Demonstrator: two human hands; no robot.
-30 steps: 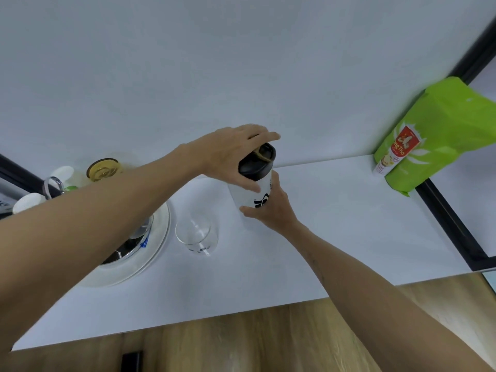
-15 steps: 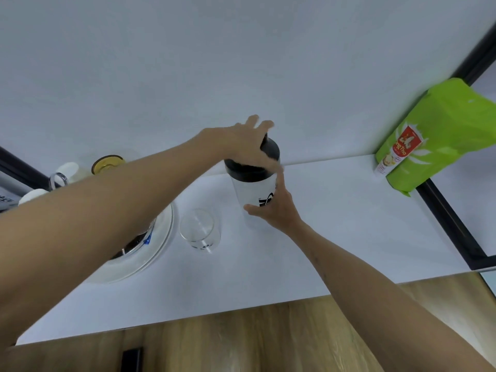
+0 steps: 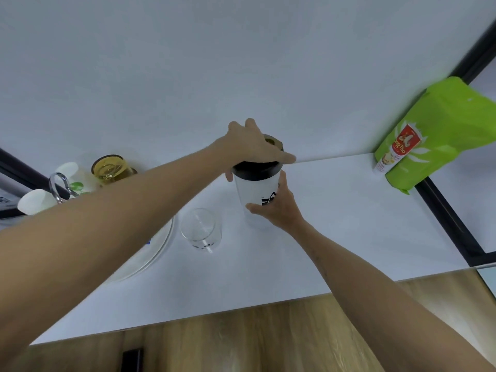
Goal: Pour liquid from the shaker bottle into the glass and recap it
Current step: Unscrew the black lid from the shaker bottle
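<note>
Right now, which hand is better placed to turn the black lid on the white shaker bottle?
Left. The left hand already lies over the black lid, while the right hand grips the white shaker bottle to steady it.

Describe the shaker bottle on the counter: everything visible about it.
The shaker bottle has a white, plastic-looking body with a black logo and a wide black lid. It stands upright on the white counter, right of the clear glass. The right hand grips its lower body; the left hand covers the lid from above. Contents cannot be seen.
</note>
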